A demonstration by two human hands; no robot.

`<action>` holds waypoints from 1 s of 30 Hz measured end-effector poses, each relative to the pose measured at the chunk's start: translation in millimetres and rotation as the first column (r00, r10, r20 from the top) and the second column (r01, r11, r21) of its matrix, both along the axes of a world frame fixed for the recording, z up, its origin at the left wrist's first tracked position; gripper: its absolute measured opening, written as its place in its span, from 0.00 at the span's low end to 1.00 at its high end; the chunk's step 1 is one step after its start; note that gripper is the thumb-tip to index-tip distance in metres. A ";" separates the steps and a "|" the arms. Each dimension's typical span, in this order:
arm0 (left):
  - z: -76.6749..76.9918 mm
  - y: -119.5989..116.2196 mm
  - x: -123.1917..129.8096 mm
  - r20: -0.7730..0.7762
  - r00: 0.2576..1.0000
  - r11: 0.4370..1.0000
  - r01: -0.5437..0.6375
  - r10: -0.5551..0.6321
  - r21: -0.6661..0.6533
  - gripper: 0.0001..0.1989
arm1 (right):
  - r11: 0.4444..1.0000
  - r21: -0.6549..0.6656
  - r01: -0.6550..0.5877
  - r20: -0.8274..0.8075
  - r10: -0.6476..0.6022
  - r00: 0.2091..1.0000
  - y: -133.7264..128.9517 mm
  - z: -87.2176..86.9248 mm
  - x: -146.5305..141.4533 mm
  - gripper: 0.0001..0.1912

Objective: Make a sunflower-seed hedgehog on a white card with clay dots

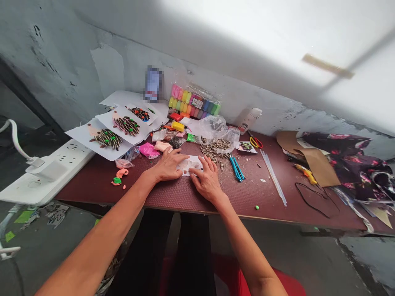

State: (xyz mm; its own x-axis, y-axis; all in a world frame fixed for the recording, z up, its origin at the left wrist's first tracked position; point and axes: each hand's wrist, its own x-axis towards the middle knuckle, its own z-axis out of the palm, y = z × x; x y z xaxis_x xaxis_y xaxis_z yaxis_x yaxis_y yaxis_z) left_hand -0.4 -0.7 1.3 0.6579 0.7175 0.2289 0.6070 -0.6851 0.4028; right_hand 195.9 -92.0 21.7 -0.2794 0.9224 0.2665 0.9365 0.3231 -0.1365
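Note:
A small white paper card (pixel 195 158) lies on the table between my two hands, with a pale, flattened patch and a small brown spot on it. My left hand (pixel 166 165) rests at the card's left side, fingers stretched over its edge. On the right, my right hand (pixel 207 176) lies with its thumb and fingers apart, touching the card. My fingers partly cover the card. Just beyond are a lump of pale pink clay (pixel 163 146), a bright pink packet (pixel 149 151) and a pile of striped sunflower seeds (pixel 217 147). A blue utility knife (pixel 237 167) sits right of the seeds.
Finished-looking seed hedgehog pictures (pixel 108 139) lie at the left, near a white power strip (pixel 46 172). Behind are a clay set (pixel 194 100), a phone (pixel 153 84) and a white bottle (pixel 249 119). Scissors (pixel 256 142), glue sticks (pixel 273 176) and a glue gun (pixel 306 174) lie right.

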 end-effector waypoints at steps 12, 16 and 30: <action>0.3 -0.2 -0.1 -0.007 1.000 1.000 -0.011 0.011 -0.019 0.34 | 0.988 0.040 0.149 -0.022 -0.148 0.989 -2.3 -1.6 7.4 0.17; 0.7 -0.4 0.0 -0.004 1.000 1.000 -0.012 0.012 -0.023 0.34 | 0.987 0.020 0.161 0.008 -0.161 0.987 2.3 2.2 4.7 0.16; 1.7 -0.4 0.1 -0.010 1.000 1.000 -0.012 0.012 -0.010 0.34 | 0.995 0.048 0.087 0.045 -0.089 0.995 -9.8 3.0 -0.7 0.13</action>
